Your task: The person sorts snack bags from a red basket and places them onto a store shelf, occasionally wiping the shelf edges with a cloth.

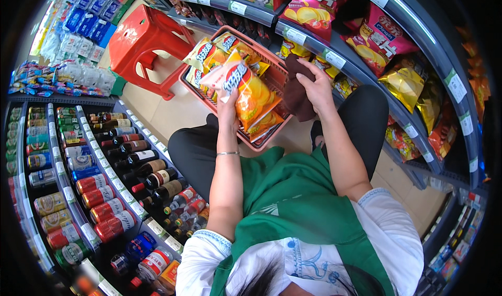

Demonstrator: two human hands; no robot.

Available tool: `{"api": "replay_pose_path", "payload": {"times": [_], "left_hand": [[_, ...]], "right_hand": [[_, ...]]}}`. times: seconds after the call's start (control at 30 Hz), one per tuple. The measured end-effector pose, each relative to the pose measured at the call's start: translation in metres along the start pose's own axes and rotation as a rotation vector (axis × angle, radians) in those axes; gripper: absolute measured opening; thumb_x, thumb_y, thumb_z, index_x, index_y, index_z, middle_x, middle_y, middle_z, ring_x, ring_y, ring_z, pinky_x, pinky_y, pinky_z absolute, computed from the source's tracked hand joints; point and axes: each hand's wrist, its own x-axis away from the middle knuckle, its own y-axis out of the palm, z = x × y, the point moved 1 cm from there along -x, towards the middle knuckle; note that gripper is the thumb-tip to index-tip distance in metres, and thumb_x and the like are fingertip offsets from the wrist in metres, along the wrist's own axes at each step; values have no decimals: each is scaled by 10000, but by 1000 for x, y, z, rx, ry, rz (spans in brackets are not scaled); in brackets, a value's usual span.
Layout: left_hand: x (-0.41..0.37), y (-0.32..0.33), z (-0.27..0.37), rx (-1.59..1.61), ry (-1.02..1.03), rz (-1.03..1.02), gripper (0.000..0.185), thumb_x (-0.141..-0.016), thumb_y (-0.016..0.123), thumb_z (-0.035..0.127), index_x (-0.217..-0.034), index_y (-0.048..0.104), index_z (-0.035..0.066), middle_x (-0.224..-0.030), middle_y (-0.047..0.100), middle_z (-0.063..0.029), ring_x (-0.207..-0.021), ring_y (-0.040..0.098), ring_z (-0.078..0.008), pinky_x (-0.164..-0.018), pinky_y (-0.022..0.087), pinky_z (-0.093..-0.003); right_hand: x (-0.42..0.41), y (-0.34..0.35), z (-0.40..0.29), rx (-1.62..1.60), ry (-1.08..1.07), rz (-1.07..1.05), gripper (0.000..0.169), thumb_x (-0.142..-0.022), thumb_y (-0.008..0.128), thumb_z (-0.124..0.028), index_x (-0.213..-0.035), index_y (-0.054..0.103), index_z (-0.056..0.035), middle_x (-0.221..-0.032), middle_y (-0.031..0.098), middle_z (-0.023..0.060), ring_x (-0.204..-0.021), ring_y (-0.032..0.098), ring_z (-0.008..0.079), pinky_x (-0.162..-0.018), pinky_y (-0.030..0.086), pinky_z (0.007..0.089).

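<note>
My left hand [228, 106] grips orange and yellow potato chip bags [255, 94] by one edge, at least two of them overlapping. They are over the near part of a pinkish-red plastic shopping basket [257, 144]. More chip bags [208, 55] of a similar design stand in the basket's far end. A dark maroon cloth [297, 88] hangs from my right hand [318, 86], pinched between thumb and fingers, beside the basket's right rim. Part of the basket's inside is hidden behind the held bags.
A red plastic stool [147, 41] stands beyond the basket on the left. Shelves with price strips [333, 57] hold pink chip bags [376, 39] on the right. Rows of wine bottles [137, 155] and drink cans [106, 202] fill the left shelves. My bent knees flank the basket on the tiled floor [172, 115].
</note>
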Motion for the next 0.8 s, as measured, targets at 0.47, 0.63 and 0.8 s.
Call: {"api": "replay_pose_path", "payload": {"times": [0.47,0.63,0.8], "left_hand": [[3,30,-36,-544,332,75,231,-939,527,171,-1103,513,9,-951,596,-63,-809,549,-111,-712,453,-231],[44,97,-31,-116,-6,-450,500,-971,462,261,-1391,304,41,-1302,474,-116,-1237,422,-194,-1035,338,-333],[68,116,-33,-249,-33,-237,455,-842,625,31,-1254,432,10,-1195,554,-94,-1089,545,-181,-941,442,-306]], "right_hand": [[-2,-11,8,-275,229,-64,390,-856,618,-71,-1231,535,-4,-1160,594,74,-1031,566,133,-905,436,265],[9,-3,-11,-470,259,-142,397,-900,604,-194,-1240,524,-5,-1167,589,57,-1033,560,127,-916,430,266],[14,-8,-11,21,-107,22,330,-888,618,-213,-1122,589,17,-1068,636,79,-991,580,139,-887,445,274]]}}
